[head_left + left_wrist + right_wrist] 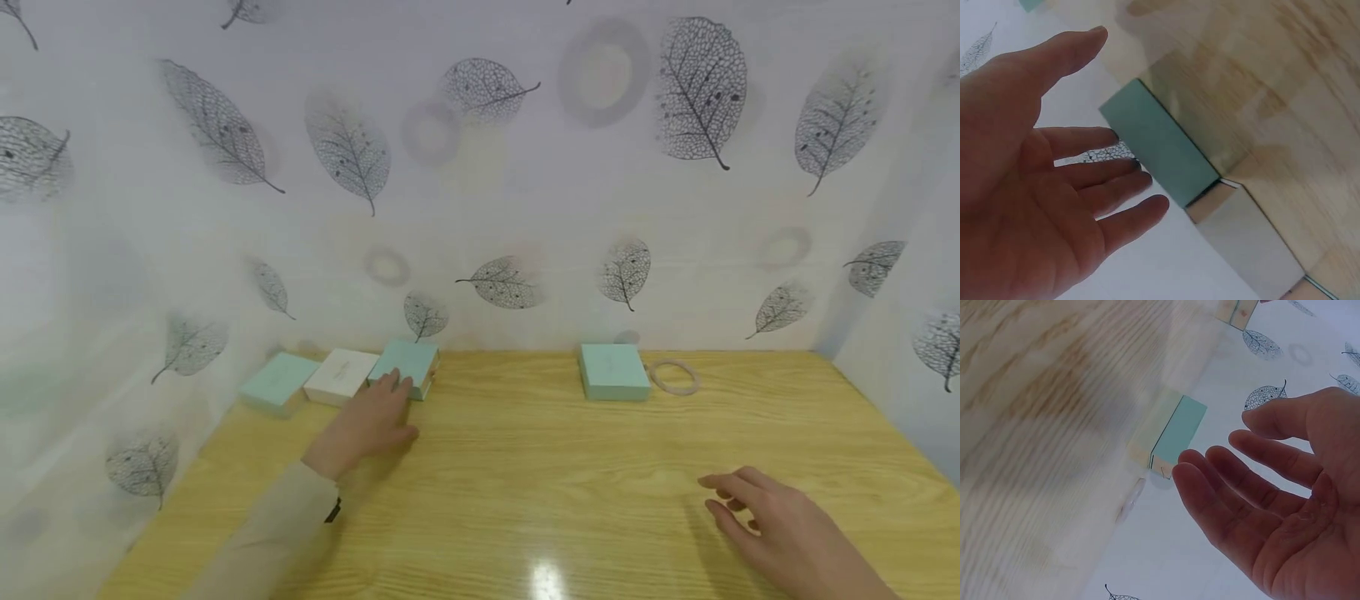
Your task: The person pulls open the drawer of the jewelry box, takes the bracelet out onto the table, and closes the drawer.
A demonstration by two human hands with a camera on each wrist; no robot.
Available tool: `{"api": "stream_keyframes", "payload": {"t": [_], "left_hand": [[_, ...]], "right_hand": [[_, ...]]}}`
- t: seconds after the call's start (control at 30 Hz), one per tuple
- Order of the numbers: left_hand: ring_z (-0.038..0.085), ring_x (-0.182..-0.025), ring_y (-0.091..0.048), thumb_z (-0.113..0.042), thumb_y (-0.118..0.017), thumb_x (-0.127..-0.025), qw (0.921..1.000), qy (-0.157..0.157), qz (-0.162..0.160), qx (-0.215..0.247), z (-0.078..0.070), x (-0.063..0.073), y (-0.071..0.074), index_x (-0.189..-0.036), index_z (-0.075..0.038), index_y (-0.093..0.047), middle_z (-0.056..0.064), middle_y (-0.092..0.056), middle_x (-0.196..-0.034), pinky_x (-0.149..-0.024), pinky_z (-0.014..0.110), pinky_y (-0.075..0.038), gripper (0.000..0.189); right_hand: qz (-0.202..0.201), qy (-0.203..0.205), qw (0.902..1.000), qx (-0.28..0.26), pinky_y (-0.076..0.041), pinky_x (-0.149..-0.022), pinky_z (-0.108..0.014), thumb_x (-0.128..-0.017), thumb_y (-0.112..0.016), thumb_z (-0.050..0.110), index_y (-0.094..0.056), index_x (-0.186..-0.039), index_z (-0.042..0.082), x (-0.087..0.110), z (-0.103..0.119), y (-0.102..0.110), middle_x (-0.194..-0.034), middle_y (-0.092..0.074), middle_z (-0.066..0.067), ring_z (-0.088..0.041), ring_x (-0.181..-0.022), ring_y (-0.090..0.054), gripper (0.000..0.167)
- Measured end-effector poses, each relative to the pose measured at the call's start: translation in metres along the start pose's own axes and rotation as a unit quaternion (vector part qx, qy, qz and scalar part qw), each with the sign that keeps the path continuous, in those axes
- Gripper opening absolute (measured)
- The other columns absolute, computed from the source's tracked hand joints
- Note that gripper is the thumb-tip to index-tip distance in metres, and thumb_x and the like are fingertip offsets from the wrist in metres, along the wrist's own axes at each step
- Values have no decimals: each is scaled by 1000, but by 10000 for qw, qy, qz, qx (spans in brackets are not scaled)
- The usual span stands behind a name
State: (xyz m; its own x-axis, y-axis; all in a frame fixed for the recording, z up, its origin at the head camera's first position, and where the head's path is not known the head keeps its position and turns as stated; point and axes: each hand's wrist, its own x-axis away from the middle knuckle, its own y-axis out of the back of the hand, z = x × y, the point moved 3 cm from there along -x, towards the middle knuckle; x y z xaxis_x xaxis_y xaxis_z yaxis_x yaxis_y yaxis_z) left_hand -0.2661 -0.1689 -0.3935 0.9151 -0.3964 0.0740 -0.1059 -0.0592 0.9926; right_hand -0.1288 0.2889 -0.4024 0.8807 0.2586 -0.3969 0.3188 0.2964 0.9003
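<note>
The left hand (366, 421) reached across the tabletop (525, 475) with its fingers fairly straight over the near part of the green box (416, 358) and its thumb spread away. It had no grip on the box, and one could not tell whether the fingertips pressed on it or hovered just over it. The right hand (776, 517) hung above the right part of the tabletop, its fingers loosely bent and holding nothing.

The green box lay at the right end of a row of three, close to the leaf-patterned sheet (517, 200) behind. The white box (342, 375) lay right at its left side, perhaps touching, and the outer green box (279, 379) came after it.

Good handling here probably called for a light, level touch and a steady wrist. A push to the left would likely have nudged the white box, so the right side seemed the easier one for the thumb to come round.

Behind the row, the back edge left little room. To the right, a broad stretch of tabletop ran to the lone green box (615, 369), with the ring (674, 377) just beside it. The right hand was apart from both, nearer to the ring.
</note>
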Motion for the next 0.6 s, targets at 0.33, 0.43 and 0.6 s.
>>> {"api": "stream_keyframes", "payload": {"t": [0.33, 0.43, 0.6], "left_hand": [[35, -110, -63, -33, -74, -93, 9980, -434, -323, -327, -26, 6, 3, -136, -1, -61, 20, -64, -126, -93, 50, -58, 56], [21, -92, -60, -30, -75, -94, 9954, -922, -148, 220, -48, 17, 7, -128, -4, -69, 11, -65, -110, -76, 36, -58, 43], [8, -86, -54, -32, -73, -95, 9810, -1657, 200, 985, -76, 32, 9, -124, -13, -73, 1, -62, -108, -70, 23, -50, 35]], "right_hand": [[185, -102, 9996, -160, -49, -55, -21, -76, -86, 7, -77, -99, 18, -1, 2, -4, -87, -65, 17, 2, -69, -61, 27], [272, -169, 9993, -171, -50, -56, -22, -77, -86, 8, -77, -100, 18, -2, 4, -4, -88, -66, 16, 1, -70, -61, 26], [643, -424, 9968, -227, -52, -59, -23, -82, -84, 13, -77, -103, 19, -5, 8, -6, -90, -67, 15, -1, -74, -64, 23]]}}
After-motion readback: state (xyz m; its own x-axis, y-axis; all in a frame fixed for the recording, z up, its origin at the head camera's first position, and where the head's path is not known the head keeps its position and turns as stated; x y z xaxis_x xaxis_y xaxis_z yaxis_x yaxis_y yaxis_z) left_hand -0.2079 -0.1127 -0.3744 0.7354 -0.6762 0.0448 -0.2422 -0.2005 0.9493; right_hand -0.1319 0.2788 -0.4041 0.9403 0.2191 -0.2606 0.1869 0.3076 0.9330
